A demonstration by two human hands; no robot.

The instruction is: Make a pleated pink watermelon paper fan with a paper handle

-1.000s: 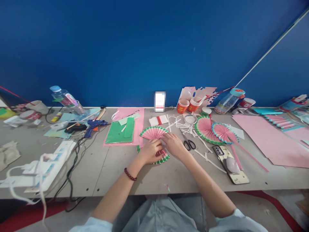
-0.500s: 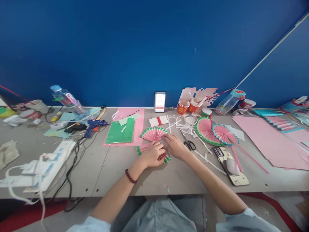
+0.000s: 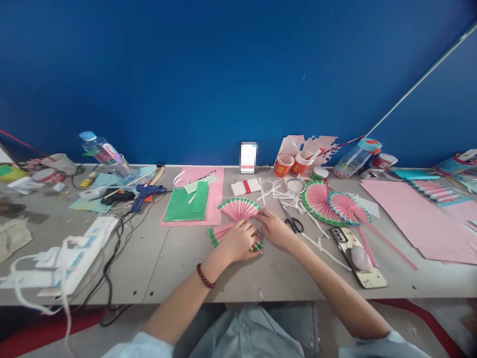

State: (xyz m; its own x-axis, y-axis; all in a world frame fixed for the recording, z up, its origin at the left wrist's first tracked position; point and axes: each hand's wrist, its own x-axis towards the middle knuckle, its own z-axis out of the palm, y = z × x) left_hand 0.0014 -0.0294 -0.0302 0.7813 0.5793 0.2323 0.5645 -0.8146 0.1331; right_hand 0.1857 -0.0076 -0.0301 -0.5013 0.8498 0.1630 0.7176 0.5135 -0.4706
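Note:
A pleated pink paper fan (image 3: 239, 209) with a green zigzag edge is spread on the table in front of me. My left hand (image 3: 241, 241) lies over its lower folds, fingers curled and pressing on the paper. More of the pleated paper sticks out to the left of that hand, and a green-edged bit shows by its fingertips. My right hand (image 3: 275, 229) has its fingertips pinched at the right edge of the upper fan. The middle of the fan is hidden under my hands. Black-handled scissors (image 3: 294, 224) lie just right of my right hand.
Green paper sheets (image 3: 182, 206) on pink sheets are at left, with a blue glue gun (image 3: 147, 194) and a white power strip (image 3: 87, 253) beyond. To the right are white paper strips (image 3: 328, 253), finished round fans (image 3: 316, 199), a phone (image 3: 367, 278) and red cups (image 3: 283, 164).
My left hand has shifted slightly right and turned a little over the folds. More of the lower pleated paper shows at its left. My right hand stays at the fan's right edge.

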